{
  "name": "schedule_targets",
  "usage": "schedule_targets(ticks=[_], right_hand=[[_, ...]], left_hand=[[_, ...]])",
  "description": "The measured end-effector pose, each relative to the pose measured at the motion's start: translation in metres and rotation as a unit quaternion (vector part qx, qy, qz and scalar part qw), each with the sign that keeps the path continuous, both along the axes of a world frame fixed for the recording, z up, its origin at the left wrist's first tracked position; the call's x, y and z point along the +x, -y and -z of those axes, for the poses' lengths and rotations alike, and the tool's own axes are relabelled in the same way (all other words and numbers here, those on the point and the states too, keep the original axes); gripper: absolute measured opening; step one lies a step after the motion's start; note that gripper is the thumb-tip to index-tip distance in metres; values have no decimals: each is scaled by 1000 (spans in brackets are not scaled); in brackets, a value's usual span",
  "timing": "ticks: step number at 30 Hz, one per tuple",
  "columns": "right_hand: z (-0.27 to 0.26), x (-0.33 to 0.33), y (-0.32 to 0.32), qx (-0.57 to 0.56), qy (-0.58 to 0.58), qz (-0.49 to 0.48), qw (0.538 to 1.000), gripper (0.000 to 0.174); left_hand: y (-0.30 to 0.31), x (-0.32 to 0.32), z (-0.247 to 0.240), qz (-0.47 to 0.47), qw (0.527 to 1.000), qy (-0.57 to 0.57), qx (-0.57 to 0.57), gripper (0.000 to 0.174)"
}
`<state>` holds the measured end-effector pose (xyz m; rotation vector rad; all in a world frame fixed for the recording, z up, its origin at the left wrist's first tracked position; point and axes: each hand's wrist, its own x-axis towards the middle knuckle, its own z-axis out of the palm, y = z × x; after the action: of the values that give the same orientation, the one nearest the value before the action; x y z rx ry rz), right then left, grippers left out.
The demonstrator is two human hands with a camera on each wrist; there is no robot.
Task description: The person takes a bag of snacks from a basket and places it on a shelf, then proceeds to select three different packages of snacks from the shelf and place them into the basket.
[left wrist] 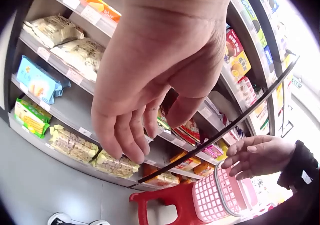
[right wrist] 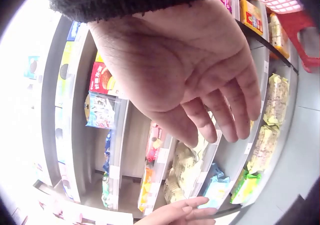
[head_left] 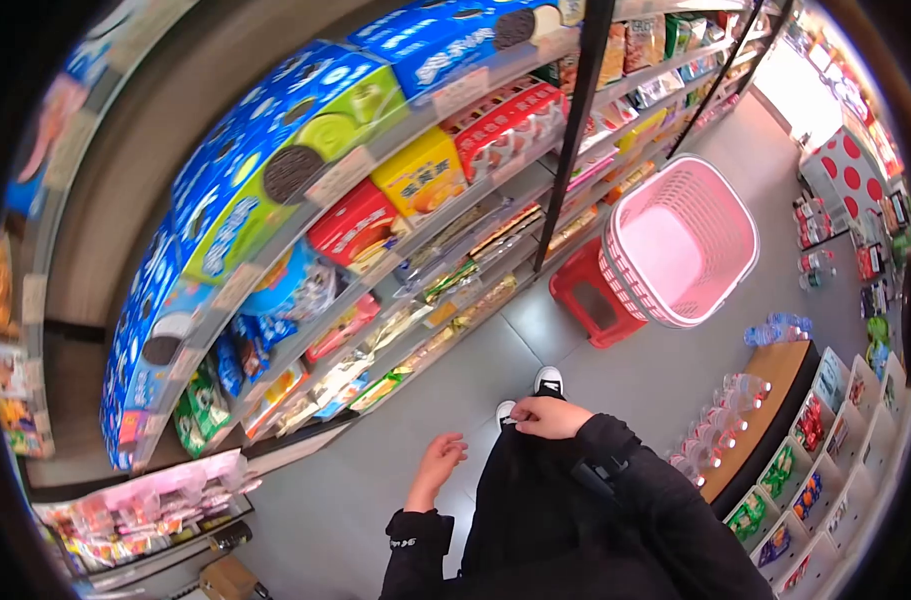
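Hands both unloaded: left hand (head_left: 438, 465) has its grip released, fingers loosely bent, nothing between them; right hand (head_left: 552, 416) likewise, palm showing in its wrist view, fingers slack and reaching out. The two are apart, both held over the floor (head_left: 355, 500) in front of the person's body, black sleeves on each arm.

Shelf unit (left wrist: 75, 105) runs along the left. Left wrist view has the left hand in front of its lower levels: cream bags (left wrist: 80, 52), light blue pack (left wrist: 41, 80) one level down, green pack (left wrist: 31, 116) on the bottom level. Higher up: red box (head_left: 357, 225) and yellow box (head_left: 422, 178) side by side, blue-and-green cookie box (head_left: 295, 160) above them.

Pink basket (head_left: 680, 240) is upright on a red stool (head_left: 595, 300), just beside the shelving, ahead of the person, clear of both hands.

Off to the right: wood-topped counter (head_left: 750, 430), clear bottles (head_left: 710, 430) in rows along its edge, white bins (head_left: 825, 545) with colored packs behind.
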<state>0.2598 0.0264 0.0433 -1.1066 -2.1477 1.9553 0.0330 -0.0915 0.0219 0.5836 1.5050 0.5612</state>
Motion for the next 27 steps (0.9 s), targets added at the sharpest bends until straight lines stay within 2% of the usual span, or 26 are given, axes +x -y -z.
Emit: schedule_targets(ticks=[8,16,18,22,27], right_hand=[[47,28,-29,-52,-7,93,994,23],[94,59,-65,-98,-28,176,979,21],[97,64,-78,-100,26,162,981,17],[120,62,-94,-98,37,194,975,18],[159,34,-111,-64,33,211,975,20]], left_hand=[[-55,38,42,49,997,-12,-50,29],[-107,53,62,63,994,-39,-82,29],[-115,49,75,25,996,-23,-76,29],[-127,36,92,-22,994,-20,-107,30],[-139,7,115,-128,983,12,-134,33]])
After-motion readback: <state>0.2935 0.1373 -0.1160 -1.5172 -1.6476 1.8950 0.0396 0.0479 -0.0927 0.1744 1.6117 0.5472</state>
